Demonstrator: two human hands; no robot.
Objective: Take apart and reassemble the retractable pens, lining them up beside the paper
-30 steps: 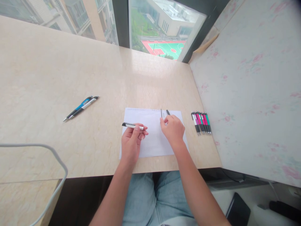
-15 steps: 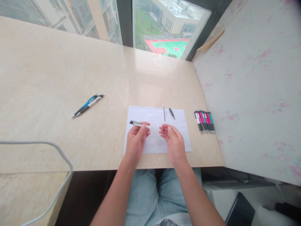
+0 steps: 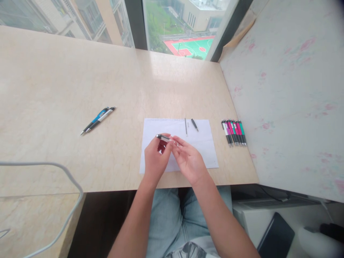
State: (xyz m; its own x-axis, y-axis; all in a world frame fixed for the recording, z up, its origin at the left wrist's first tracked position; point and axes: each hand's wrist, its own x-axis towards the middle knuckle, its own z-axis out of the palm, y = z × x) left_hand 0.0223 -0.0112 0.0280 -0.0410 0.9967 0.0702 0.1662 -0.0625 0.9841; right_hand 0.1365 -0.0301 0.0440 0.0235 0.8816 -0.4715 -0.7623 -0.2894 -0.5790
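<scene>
My left hand grips a white pen barrel with a black end, held above a white sheet of paper. My right hand has its fingertips on the barrel's right end. On the sheet's far edge lie a thin black refill and a small black pen part, apart from both hands.
A row of several pink, green and black pens lies right of the sheet. Two pens, one blue and one white, lie at the left on the beige table. A floral wall stands at the right; a grey cable loops at the lower left.
My right hand pulled back from the refill and pen part on the sheet, then moved left to meet the pen barrel in my left hand.
</scene>
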